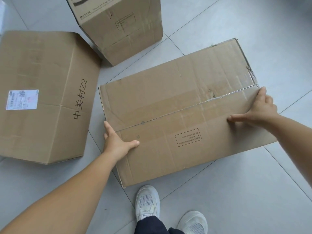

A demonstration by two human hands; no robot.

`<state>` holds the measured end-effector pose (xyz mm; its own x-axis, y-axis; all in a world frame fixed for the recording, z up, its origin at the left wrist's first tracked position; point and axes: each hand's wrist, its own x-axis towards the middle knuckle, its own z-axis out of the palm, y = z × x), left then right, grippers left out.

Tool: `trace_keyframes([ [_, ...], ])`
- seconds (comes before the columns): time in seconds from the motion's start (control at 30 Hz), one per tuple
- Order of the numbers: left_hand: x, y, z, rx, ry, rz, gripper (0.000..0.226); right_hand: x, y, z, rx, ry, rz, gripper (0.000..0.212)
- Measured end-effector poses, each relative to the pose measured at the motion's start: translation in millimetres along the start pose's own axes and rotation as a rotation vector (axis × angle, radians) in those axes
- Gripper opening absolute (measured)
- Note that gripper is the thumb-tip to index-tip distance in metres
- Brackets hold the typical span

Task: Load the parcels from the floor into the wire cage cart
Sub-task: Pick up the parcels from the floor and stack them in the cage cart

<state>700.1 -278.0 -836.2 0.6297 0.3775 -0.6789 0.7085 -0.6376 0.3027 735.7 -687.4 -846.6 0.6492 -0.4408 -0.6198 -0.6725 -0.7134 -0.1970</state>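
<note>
A wide flat cardboard parcel [177,105] lies on the tiled floor in front of me, its taped seam running across the top. My left hand [116,141] grips its left edge, thumb on top and fingers down the side. On the parcel's right edge sits my right hand [258,108], thumb laid across the top and fingers curled over the side. A second parcel [43,92] with a white shipping label and black lettering lies to the left. A third, taller parcel [121,26] stands behind. The wire cage cart is out of view.
Grey floor tiles [236,191] surround the boxes. My two white shoes [148,201] stand just below the near edge of the parcel I hold. A narrow gap of floor separates the three parcels.
</note>
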Motion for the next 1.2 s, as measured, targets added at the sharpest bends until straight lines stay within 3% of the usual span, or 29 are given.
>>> trace_keyframes([
  [0.33, -15.1, 7.4, -22.0, -0.063, -0.004, 0.006, 0.131, -26.7, 1.3, -26.2, 0.074, 0.015, 0.052, 0.126],
  [0.63, -94.7, 63.2, -109.6, -0.105, 0.026, 0.098, 0.127, -116.7, -5.5, -121.6, 0.219, 0.078, 0.045, 0.109],
  [0.9, -186.5, 127.5, -208.0, -0.154, 0.021, 0.245, 0.125, -212.7, -16.9, -238.4, 0.295, 0.178, 0.027, 0.111],
  [1.2, -280.0, 181.0, -297.5, -0.097, 0.067, 0.414, 0.121, -327.1, -15.8, -337.4, 0.363, 0.297, 0.041, 0.131],
])
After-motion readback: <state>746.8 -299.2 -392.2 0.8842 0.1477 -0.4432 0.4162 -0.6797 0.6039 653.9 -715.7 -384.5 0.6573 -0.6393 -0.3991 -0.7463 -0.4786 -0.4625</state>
